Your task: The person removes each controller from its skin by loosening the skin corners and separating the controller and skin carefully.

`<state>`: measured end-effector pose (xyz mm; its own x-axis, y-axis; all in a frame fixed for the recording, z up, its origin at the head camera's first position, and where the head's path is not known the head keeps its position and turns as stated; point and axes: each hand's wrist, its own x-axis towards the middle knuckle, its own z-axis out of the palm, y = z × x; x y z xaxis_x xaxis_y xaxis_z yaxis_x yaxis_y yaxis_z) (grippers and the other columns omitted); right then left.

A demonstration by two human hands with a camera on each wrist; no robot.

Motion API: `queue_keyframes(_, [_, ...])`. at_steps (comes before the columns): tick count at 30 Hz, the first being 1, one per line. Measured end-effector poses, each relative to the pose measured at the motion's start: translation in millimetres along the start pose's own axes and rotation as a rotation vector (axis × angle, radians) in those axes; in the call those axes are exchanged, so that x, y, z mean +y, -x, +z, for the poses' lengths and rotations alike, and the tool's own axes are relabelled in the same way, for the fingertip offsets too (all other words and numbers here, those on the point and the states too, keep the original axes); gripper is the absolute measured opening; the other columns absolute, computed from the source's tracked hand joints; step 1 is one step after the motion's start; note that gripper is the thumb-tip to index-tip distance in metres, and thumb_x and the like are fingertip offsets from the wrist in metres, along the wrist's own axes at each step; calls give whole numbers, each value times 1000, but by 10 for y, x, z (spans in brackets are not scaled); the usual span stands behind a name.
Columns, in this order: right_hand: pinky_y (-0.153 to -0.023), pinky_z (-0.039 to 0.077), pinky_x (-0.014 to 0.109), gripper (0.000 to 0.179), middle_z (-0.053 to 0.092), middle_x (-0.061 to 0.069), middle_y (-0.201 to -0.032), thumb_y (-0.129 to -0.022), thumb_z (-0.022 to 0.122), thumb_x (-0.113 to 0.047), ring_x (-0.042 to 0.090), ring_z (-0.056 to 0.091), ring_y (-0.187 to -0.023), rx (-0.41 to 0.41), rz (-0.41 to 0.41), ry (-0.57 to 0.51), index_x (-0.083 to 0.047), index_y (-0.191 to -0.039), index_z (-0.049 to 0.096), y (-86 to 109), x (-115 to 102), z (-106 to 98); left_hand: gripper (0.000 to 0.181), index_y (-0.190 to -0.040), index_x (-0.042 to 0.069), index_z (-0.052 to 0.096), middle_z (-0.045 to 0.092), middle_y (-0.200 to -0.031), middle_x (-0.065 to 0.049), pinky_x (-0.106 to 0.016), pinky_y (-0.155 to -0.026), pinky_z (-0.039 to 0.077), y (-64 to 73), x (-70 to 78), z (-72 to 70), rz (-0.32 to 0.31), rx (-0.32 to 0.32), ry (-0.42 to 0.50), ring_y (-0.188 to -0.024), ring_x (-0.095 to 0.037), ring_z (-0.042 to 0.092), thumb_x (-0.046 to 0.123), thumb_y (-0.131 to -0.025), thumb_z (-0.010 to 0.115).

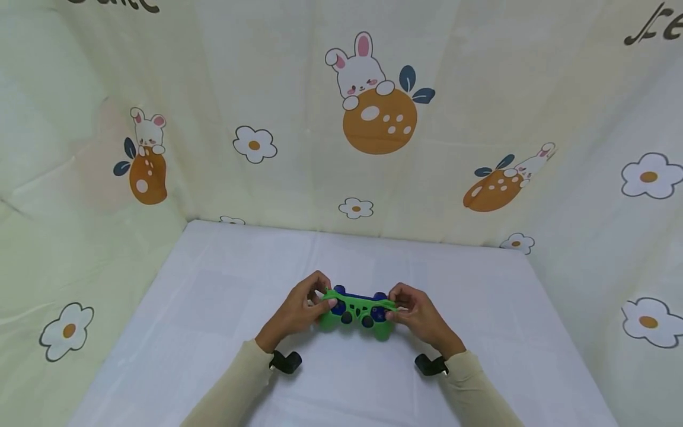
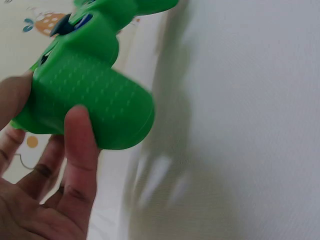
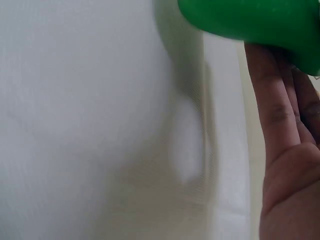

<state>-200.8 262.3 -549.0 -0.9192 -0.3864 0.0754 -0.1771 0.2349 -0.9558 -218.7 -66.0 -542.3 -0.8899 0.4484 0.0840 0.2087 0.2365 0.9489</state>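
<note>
A blue game controller in a green, rubbery-looking cover (image 1: 358, 305) is held up over the white table, its thumbsticks and buttons facing the head camera. My left hand (image 1: 297, 306) pinches the cover at the left end, thumb on the front. At the right end, my right hand (image 1: 420, 312) pinches the cover's edge between thumb and fingers. The left wrist view shows a dotted green handle (image 2: 100, 102) with a fingertip of the left hand (image 2: 47, 200) against it. In the right wrist view the right hand's fingers (image 3: 275, 100) reach under the green handle (image 3: 245, 20); the thumb is hidden.
A white cloth covers the table (image 1: 240, 255). Behind and at both sides hangs a cream curtain (image 1: 288, 77) printed with rabbits, oranges and flowers. A black wrist camera (image 1: 286, 362) sits on the left wrist, another black camera (image 1: 429, 365) on the right.
</note>
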Motion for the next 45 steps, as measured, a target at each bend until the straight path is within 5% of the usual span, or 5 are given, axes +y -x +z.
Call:
queue_keyframes(10, [-77,54,25,20,56,8,-106,-96,78,-8,11,66,-89,13,109,-46,-9,-100,58,-50,187,60,28,-123,13,56,65,-118,-15,-33,-57,59,4,-153,40,-177,-29,72,-78,-18,64,25,-103,72])
queue_keyframes(21, [-74,54,23,43,73,12,-127,-90,87,-22,16,71,-92,127,255,98,-13,-129,72,-42,154,104,45,-135,10,65,67,-130,-17,-32,-62,61,38,-154,29,-172,16,35,-94,-18,67,23,-96,82])
queue_keyframes(29, [-69,48,25,46,76,7,-95,-82,93,-23,16,66,-89,173,231,171,-14,-125,78,-22,151,112,45,-130,6,72,76,-98,-14,-32,-56,60,53,-183,67,-117,100,5,-78,-19,68,17,-89,88])
queue_keyframes(35, [-77,45,25,39,73,8,-92,-82,93,-20,14,63,-83,168,194,161,-12,-117,77,-46,179,108,38,-120,5,73,76,-98,-13,-32,-56,60,53,-208,78,-116,141,-5,-80,-18,70,17,-87,89])
queue_keyframes(45, [-65,45,23,33,63,4,-86,-84,91,-16,11,56,-73,105,210,107,-7,-108,71,-113,209,58,35,-113,7,64,67,-97,-9,-32,-57,60,-7,-276,20,-163,54,42,-78,-15,63,13,-88,88])
